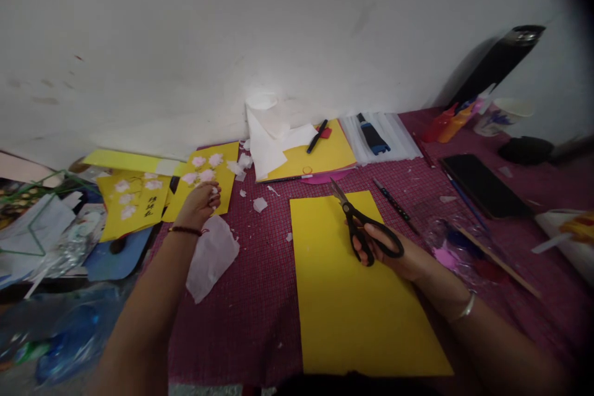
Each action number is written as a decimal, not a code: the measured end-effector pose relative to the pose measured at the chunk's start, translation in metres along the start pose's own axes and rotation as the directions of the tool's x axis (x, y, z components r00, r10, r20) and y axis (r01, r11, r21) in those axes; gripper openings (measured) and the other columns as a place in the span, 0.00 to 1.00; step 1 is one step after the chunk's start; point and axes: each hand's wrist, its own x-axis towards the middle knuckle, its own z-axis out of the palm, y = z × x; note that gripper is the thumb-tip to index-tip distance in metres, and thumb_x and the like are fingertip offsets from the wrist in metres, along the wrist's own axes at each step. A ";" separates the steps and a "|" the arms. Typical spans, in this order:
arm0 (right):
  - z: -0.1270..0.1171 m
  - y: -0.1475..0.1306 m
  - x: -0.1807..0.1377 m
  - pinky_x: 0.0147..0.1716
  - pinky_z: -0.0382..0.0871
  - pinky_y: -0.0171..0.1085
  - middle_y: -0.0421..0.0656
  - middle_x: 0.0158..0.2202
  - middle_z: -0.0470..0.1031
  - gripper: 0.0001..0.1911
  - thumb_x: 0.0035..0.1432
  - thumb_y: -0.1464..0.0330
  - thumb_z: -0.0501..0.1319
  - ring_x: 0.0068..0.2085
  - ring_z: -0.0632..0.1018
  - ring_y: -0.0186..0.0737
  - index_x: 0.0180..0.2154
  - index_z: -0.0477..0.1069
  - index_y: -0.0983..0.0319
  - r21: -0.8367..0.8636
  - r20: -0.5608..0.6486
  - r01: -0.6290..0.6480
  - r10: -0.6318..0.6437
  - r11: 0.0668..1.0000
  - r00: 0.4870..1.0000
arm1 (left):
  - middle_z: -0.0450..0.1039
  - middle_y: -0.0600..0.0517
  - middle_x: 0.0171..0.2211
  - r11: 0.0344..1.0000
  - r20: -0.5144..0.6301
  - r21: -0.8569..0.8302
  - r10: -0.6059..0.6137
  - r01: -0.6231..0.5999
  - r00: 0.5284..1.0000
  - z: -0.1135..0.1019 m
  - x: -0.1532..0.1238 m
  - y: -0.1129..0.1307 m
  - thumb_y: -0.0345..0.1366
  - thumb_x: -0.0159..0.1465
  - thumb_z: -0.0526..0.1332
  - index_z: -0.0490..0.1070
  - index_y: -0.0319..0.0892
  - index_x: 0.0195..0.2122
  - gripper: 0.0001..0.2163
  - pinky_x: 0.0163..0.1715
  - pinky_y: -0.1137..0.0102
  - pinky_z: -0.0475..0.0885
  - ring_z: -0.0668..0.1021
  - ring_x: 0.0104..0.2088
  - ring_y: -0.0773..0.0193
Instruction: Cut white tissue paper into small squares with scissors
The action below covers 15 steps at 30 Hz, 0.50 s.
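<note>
Right hand [394,257] fingers clench scissors [359,223] over the yellow sheet [352,309]; left hand [198,205] pinches a white scrap [214,192] beside a flowered card [225,179] on the worktop [260,297].

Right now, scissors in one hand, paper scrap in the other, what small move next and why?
Probably press the scrap onto the flowered card: the left hand holds it at the card's edge, and the right hand holds shut scissors over the yellow sheet.
</note>
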 end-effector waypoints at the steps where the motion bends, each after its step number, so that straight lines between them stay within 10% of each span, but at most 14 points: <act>1: 0.000 0.000 0.000 0.24 0.64 0.35 0.43 0.31 0.73 0.23 0.60 0.50 0.59 0.26 0.73 0.35 0.45 0.66 0.62 -0.001 -0.001 -0.002 0.002 1.000 1.000 | 0.56 0.59 0.17 0.998 -0.005 0.060 0.006 -0.005 1.000 0.005 0.000 -0.002 0.33 0.53 0.57 0.59 0.44 0.26 0.05 0.16 0.75 0.52 0.57 0.15 0.72; 8: 0.001 -0.004 -0.002 0.23 0.64 0.35 0.43 0.31 0.73 0.25 0.59 0.50 0.60 0.25 0.73 0.35 0.48 0.65 0.61 0.006 0.000 -0.010 0.010 1.000 1.000 | 0.69 0.50 0.24 0.845 0.028 0.509 0.174 -0.164 0.984 0.039 0.002 -0.011 0.42 0.55 0.62 0.65 0.45 0.25 0.08 0.34 0.63 0.66 0.75 0.34 0.53; 15: 0.001 -0.005 -0.002 0.24 0.63 0.36 0.44 0.29 0.73 0.22 0.59 0.48 0.59 0.25 0.72 0.36 0.40 0.68 0.62 -0.065 -0.001 0.012 -0.012 0.998 1.000 | 0.72 0.48 0.26 0.693 0.166 0.670 0.209 -0.265 0.964 0.043 0.007 -0.010 0.39 0.60 0.56 0.63 0.44 0.23 0.10 0.37 0.65 0.66 0.75 0.35 0.55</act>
